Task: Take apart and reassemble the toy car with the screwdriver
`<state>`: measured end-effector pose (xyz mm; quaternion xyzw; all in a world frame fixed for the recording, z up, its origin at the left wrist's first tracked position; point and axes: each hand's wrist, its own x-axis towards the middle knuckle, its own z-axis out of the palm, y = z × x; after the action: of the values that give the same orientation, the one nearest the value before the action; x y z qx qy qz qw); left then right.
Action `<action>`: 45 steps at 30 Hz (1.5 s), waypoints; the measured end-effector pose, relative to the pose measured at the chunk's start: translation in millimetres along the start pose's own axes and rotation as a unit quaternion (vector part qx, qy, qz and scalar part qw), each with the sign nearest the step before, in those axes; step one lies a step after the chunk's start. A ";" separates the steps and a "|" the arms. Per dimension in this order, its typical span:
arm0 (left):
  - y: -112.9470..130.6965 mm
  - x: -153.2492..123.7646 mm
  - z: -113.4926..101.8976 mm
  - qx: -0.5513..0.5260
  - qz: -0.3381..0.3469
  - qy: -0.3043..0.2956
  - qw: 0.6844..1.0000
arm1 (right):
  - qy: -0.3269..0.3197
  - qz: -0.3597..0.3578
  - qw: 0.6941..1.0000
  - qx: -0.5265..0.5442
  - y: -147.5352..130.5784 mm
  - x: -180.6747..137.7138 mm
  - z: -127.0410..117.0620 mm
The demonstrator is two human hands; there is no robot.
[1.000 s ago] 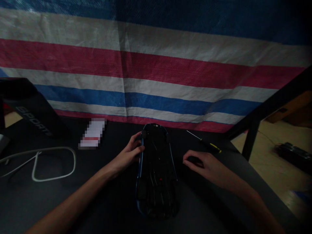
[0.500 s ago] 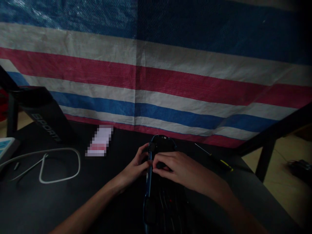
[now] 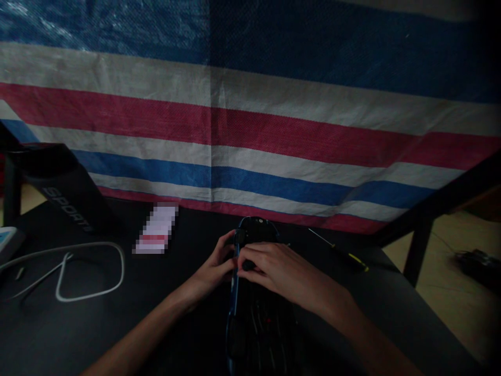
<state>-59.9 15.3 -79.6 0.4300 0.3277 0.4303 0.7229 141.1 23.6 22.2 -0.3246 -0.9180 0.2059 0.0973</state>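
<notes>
A dark toy car (image 3: 258, 308) lies wheels-up on the table, its blue body edge showing along the left side and its black underside facing me. My left hand (image 3: 213, 269) grips that left edge between the wheels, thumb nearest me and fingers beyond. Over the middle of the underside, my right hand (image 3: 270, 266) is closed with its fingertips pinched around a small dark rounded piece (image 3: 248, 265). Whether this piece is loose or part of the car I cannot tell. To the right of the car rests a screwdriver (image 3: 350, 257) with a black and yellow handle.
At the back left stands a black box-like holder (image 3: 70, 193) marked SPORT. A blurred phone-like item (image 3: 156, 230) lies near it. A white cable (image 3: 123, 266) loops across the left, beside a white device (image 3: 10, 243). Striped sheeting (image 3: 250, 125) hangs behind the black table (image 3: 407, 318).
The whole scene has shifted slightly left as my head turned a little. Both hands keep nearly the same hold on the car and the dark piece.
</notes>
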 end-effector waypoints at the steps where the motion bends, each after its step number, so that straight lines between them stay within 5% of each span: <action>1: -0.2 0.0 -0.3 -0.003 0.000 -0.002 1.000 | -0.001 -0.005 1.000 0.002 0.6 -0.1 -0.3; 11: -0.4 -0.2 -1.7 -0.019 -0.007 -0.006 1.000 | 0.019 -0.025 0.999 -0.035 0.2 0.5 -1.5; 25: 13.8 -7.7 7.0 0.014 -0.030 -0.010 0.999 | 0.139 0.031 0.974 0.178 -11.4 -23.6 -47.0; 45: 16.2 -9.7 5.4 0.024 -0.019 -0.036 0.999 | 0.155 0.017 0.979 0.134 -6.5 -20.2 -43.3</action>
<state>-64.8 8.9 -61.7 0.4563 0.3201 0.3924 0.7317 166.6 19.8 63.0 -0.3524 -0.8503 0.2755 0.2774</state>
